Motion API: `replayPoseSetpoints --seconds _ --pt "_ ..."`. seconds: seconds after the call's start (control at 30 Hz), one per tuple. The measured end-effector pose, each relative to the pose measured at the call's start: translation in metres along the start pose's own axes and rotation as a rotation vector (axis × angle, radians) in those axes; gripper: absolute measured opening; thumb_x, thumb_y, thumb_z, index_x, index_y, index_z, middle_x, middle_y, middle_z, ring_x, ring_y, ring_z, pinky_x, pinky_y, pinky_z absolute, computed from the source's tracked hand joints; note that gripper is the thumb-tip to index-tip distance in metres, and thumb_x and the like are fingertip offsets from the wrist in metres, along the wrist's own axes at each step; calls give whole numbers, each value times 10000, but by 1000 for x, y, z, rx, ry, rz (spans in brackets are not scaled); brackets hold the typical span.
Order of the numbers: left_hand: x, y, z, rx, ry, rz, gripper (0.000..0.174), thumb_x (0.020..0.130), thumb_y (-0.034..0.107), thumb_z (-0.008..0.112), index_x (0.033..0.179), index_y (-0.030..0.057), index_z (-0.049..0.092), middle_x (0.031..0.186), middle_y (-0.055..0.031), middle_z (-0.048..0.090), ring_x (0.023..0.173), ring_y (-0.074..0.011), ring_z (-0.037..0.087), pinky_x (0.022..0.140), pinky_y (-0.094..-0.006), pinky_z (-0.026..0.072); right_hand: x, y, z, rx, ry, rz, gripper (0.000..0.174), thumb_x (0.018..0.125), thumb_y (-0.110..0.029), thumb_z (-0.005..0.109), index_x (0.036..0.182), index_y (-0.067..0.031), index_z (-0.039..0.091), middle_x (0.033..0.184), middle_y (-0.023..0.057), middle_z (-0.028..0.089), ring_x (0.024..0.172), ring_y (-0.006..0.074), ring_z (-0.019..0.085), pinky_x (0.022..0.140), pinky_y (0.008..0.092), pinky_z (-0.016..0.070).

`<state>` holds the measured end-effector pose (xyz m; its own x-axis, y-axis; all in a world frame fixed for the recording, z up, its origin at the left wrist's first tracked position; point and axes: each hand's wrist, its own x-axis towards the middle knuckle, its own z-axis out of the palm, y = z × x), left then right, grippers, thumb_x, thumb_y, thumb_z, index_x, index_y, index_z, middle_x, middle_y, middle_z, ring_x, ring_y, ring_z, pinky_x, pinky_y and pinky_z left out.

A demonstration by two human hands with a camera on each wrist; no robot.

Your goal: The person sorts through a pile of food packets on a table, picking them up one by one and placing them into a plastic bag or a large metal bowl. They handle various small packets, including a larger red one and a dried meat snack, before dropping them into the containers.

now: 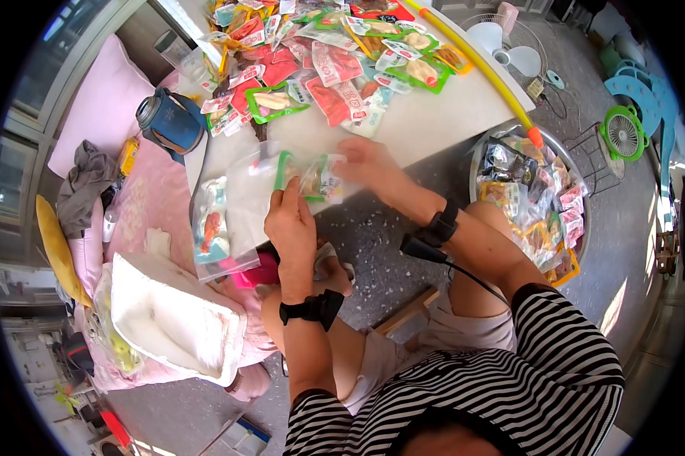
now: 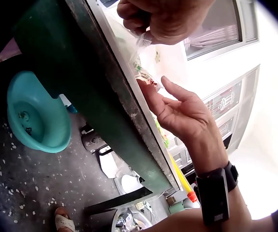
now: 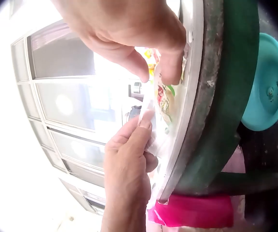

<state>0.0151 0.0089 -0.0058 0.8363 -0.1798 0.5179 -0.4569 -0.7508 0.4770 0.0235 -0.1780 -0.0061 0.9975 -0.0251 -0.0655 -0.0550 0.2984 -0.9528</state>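
Green-edged packet [image 1: 325, 182], long axis running sideways, left hand [image 1: 291, 226] pinching clear bag [image 1: 253, 176], right hand [image 1: 374, 166] open at packet

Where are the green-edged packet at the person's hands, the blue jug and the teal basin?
Green-edged packet [image 1: 331, 182]: head view, printed face.
Blue jug [image 1: 164, 123]: head view, side of its body.
Teal basin [image 2: 51, 131]: left wrist view, inner wall.
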Motion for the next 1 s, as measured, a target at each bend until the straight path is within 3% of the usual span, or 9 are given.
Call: replayPoseSetpoints --seconds 0.13,0.23,0.33,0.43,0.53,0.63,0.73,0.9,1.0 --pt "-2 -2 0 -26 16 -9 305 810 21 573 1106 67 631 799 -150 565 662 -362 591 568 -443 465 -8 -28 -3 -454 -99 245 426 800 -70 674 1145 99 489 837 103 632 684 126 612 565 279 528" --pt "-2 4 1 -50 20 14 296 813 8 567 1097 59 636 797 -155 564 654 -355 583 568 -425 462 -8 -20 1 -401 -123 171 256 817 -72 653 1025 43 558 745 81 628 589 118 592 526 265 501" --pt "0 8 0 -62 40 48 293 823 -20 555 1099 39 636 792 -162 565 643 -328 576 579 -382 458 -3 -6 10 -337 -161 -41 81 832 -37 620 894 -6 579 744 77 630 598 119 595 517 253 475" --pt "1 10 -7 -157 40 -14 320 836 -27 538 1137 40 623 799 -154 564 662 -296 589 599 -360 466 3 7 20 -566 -100 -558 26 846 -11 589 868 -26 588 738 55 625 621 108 597 520 239 447" --pt "2 6 -5 -363 99 -41 375 832 -46 515 1183 51 604 804 -151 553 662 -285 579 604 -346 467 2 5 26 -616 -47 -673 16 866 -16 571 865 -10 585 738 49 615 653 91 590 536 237 450" --pt "2 4 4 -488 127 22 385 835 -53 500 1195 42 596 816 -160 559 668 -283 574 608 -341 460 -4 -2 39 -93 41 -55 66 885 -54 568 901 -8 614 742 36 612 670 87 584 552 230 458" --pt "-3 14 -1 -401 37 2 365 830 -34 508 1176 35 602 833 -172 571 689 -318 591 614 -376 474 1 2 38 142 -29 124 125 897 -108 572 945 -10 633 746 20 613 624 87 574 515 217 457" --pt "-2 9 -5 -221 43 -29 346 822 -6 513 1151 37 610 843 -180 580 712 -368 599 622 -433 481 -4 6 44 50 -234 295 166 881 -145 597 965 -9 643 771 21 630 588 95 589 440 196 439" --pt "-4 13 -4 -220 18 54 329 827 -45 519 1140 1 608 814 -160 566 648 -278 559 600 -334 458 1 16 44 -46 -233 325 166 870 -120 565 958 3 633 810 68 634 635 140 612 464 239 468"
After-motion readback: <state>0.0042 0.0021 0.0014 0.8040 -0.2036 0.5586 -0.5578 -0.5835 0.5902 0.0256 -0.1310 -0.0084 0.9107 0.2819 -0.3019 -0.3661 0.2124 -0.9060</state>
